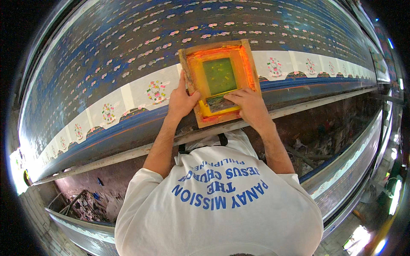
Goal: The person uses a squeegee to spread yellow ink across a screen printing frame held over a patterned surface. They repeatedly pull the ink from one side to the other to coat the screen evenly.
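Observation:
A wooden screen printing frame (213,46) lies over a row of white cut pieces on the long table. Orange and yellow ink stains its inside, around a green mesh window (220,76). My left hand (183,100) grips the frame's left side, index finger along the outer edge and thumb over the rail. Inside the frame, at its near end, is a flat dark squeegee (218,103) with a yellow edge. My right hand (252,104) holds the squeegee's right part, fingers on top. The piece beneath the frame is hidden.
White pieces with a colourful cartoon print (156,91) line the table's near side, left and right of the frame. The dark table top (141,38) bears rows of small printed marks. A pale rail (115,158) edges the table. Scraps (92,205) lie below; another table (341,179) stands behind me.

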`<action>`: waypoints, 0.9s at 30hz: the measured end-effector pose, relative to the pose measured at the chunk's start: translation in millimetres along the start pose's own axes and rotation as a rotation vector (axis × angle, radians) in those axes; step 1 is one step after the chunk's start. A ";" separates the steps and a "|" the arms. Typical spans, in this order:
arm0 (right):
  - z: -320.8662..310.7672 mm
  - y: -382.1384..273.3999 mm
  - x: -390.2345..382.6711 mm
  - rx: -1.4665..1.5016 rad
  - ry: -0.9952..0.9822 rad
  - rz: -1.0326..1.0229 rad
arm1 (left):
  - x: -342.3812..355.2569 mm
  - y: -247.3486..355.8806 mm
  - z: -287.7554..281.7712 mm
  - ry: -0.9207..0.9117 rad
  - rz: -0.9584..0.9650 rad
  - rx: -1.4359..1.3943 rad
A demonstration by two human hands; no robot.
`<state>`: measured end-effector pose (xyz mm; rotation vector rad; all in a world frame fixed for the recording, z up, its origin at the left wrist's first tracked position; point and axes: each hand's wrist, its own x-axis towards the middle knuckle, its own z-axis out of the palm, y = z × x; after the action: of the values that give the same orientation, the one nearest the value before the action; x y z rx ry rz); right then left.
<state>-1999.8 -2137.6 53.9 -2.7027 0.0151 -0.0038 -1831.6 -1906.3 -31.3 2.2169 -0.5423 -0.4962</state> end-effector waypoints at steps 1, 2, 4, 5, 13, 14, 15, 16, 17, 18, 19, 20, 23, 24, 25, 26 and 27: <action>1.8 1.8 -2.0 0.004 0.012 -0.011 | 0.9 0.0 0.0 0.000 0.009 0.004; 3.5 4.8 -3.9 0.007 0.024 -0.023 | 1.3 0.5 -0.1 0.001 0.017 0.009; 4.6 10.2 -7.0 0.018 0.044 -0.041 | 2.5 5.5 -1.0 -0.006 -0.005 0.061; 4.5 12.3 -8.5 0.026 0.052 -0.045 | 3.3 10.7 -0.2 -0.009 -0.015 0.086; -48.4 85.6 -31.4 0.056 0.063 -0.052 | 19.9 79.4 53.5 0.046 0.066 0.076; -54.9 104.5 -36.4 0.042 0.061 -0.067 | 24.0 89.4 69.4 0.062 0.091 0.076; -61.2 121.7 -42.0 0.028 0.059 -0.083 | 28.6 99.0 84.7 0.080 0.116 0.077; -68.0 136.7 -48.2 0.028 0.064 -0.078 | 35.2 109.2 98.8 0.078 0.135 0.106; -76.0 150.4 -53.8 0.028 0.068 -0.075 | 39.3 119.2 112.3 0.067 0.112 0.123; -82.9 163.4 -58.6 0.028 0.072 -0.072 | 42.9 129.3 125.3 0.056 0.088 0.140; -87.0 176.0 -63.6 0.029 0.069 -0.067 | 46.0 138.1 136.8 0.044 0.063 0.159; -90.6 187.8 -67.9 0.030 0.065 -0.062 | 49.8 141.5 149.5 0.055 0.084 0.132; -95.7 214.5 -76.6 0.031 0.035 -0.049 | 55.8 154.8 174.1 0.029 0.026 0.069; -96.6 221.3 -79.0 0.031 0.021 -0.045 | 57.0 155.6 178.8 0.041 0.039 0.051; -97.7 225.1 -81.2 0.033 0.030 -0.063 | 57.1 154.2 182.4 0.055 0.050 0.031; -98.3 225.4 -82.6 0.034 0.038 -0.081 | 57.4 152.3 185.1 0.069 0.061 0.011; -98.7 225.6 -83.4 0.035 0.047 -0.100 | 58.7 149.4 186.7 0.071 0.073 -0.028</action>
<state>-2086.0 -2382.8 47.3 -2.6646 -0.1045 -0.0966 -1910.5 -2139.3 -41.7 2.1715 -0.5730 -0.3840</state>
